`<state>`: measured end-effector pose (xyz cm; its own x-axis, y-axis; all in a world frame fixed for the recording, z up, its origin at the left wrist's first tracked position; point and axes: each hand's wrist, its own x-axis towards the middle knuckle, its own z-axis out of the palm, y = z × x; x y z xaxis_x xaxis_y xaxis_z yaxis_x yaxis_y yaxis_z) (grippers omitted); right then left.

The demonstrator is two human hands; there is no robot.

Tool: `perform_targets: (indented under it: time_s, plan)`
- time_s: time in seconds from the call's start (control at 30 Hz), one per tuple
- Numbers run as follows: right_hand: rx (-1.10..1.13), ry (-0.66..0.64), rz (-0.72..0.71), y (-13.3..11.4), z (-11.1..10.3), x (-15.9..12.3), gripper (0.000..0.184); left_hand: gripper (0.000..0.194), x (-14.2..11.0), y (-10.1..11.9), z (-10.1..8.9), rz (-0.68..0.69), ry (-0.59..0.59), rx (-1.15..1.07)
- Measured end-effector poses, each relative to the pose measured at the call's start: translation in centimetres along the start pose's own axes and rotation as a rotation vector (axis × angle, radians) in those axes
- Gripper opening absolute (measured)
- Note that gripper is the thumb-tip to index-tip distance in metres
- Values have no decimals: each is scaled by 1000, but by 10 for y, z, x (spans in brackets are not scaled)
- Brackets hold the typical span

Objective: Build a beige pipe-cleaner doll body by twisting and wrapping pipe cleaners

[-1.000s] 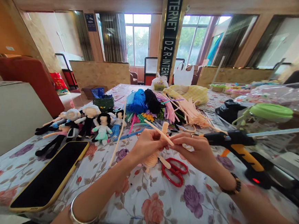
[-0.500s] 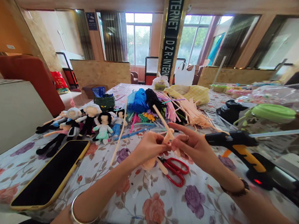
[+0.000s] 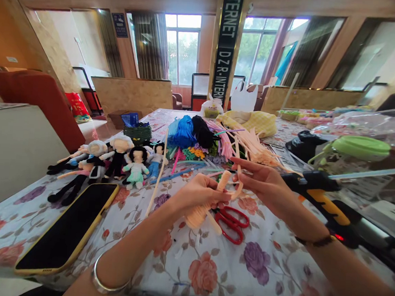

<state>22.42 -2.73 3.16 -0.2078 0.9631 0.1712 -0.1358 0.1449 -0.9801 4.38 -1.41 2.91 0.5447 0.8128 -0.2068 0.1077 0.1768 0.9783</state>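
My left hand is closed around a peach doll piece wound from pipe cleaner, whose stubby coiled end sticks up past my fingers. A thicker peach coiled part shows below that hand; whether the two join is hidden. Between its fingertips my right hand pinches a peach pipe cleaner strand, which stands up above the fingers and curves down to the piece in my left hand. Red-handled scissors lie on the table just below my hands, blades partly covered.
Finished dolls lie at the left behind a yellow-cased phone. Bundles of blue pipe cleaners and peach pipe cleaners are piled at the back. A black and orange glue gun sits beside my right forearm, near a green-lidded jar.
My right hand has moved slightly right, away from my left, drawing the strand apart from the piece. The strand now stands more upright and the coiled end shows.
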Motion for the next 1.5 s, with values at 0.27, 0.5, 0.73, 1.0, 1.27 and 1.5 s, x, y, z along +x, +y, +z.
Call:
perform_targets:
  time_s: [0.27, 0.5, 0.73, 1.0, 1.27, 1.5]
  plan:
    - [-42, -99, -22, 5, -8, 3, 74, 28, -3, 3, 2, -25, -45, 68]
    - [-82, -5, -58, 9, -2, 4, 68, 28, -3, 3, 3, -46, -75, 28]
    - [-311, -66, -175, 4, -12, 7, 42, 25, -1, 1, -1, -43, -84, -91]
    - [-956, -26, -603, -2, -18, 7, 16, 22, -1, 1, -5, -20, -106, -27]
    - [-1136, -216, -901, -4, -26, 11, 18, 29, -1, 3, -4, 16, -6, 11]
    - [-1235, -253, -1009, -5, -26, 12, 17, 25, -3, 5, 1, 67, 58, 86]
